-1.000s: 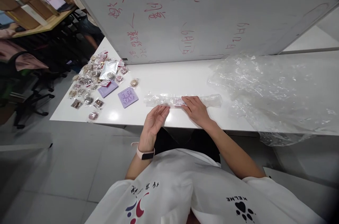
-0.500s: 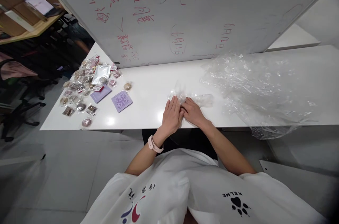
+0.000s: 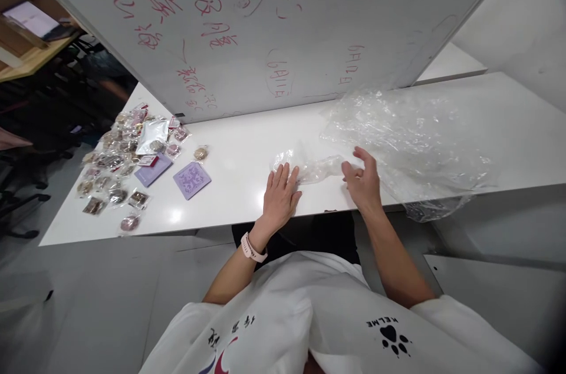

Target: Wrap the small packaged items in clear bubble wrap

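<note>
Your left hand [image 3: 279, 198] is lying flat and wide against the clear plastic wrap [image 3: 316, 170]; your right hand [image 3: 364, 183] is hanging curved by its end nearest the big plastic sheet [image 3: 411, 135], grip unclear. Left of that sheet, the wrap is looking shiny, crumpled.

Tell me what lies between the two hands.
A crumpled strip of clear plastic lies on the white table between the left hand and the right hand, as the head view shows.

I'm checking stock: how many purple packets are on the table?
2: one patterned packet lying right of the pile of wrapped pieces, and another purple packet at the pile's edge, partly covered. More may be hidden underneath.
</note>
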`<state>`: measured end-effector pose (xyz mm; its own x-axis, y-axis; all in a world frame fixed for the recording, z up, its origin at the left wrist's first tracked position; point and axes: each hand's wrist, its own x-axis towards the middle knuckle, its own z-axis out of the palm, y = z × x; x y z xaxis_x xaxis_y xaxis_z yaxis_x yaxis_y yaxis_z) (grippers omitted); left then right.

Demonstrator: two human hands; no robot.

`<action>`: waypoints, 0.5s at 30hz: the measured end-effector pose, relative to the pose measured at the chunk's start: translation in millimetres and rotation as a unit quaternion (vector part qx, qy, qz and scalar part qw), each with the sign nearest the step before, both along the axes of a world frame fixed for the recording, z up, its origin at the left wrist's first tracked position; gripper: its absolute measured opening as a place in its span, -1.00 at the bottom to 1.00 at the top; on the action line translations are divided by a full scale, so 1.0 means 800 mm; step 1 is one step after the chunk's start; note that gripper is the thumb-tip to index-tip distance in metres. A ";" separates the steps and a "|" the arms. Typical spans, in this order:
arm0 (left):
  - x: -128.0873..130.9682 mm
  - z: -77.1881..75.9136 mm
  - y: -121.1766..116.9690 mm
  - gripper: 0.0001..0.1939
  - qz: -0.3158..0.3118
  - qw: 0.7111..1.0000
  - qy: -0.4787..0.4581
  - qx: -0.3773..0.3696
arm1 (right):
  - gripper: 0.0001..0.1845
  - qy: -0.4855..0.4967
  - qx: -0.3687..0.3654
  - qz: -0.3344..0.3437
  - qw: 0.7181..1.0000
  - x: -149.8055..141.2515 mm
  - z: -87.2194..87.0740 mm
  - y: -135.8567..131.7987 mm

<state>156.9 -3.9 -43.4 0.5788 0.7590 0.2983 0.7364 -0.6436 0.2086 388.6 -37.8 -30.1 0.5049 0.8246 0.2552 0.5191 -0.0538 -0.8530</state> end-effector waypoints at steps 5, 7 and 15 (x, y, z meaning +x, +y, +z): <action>0.000 0.006 0.001 -0.46 0.002 1.000 0.014 0.009 | -0.64 -0.003 -0.076 0.061 0.995 -0.008 0.000 0.054; 0.001 0.008 0.001 -0.48 0.005 1.000 0.018 0.012 | -0.66 -0.074 -0.038 -0.003 0.997 -0.011 -0.005 0.047; 0.001 0.002 0.002 -0.50 -0.003 1.000 0.005 0.021 | -0.66 -0.351 -0.036 0.040 0.935 -0.048 -0.018 -0.039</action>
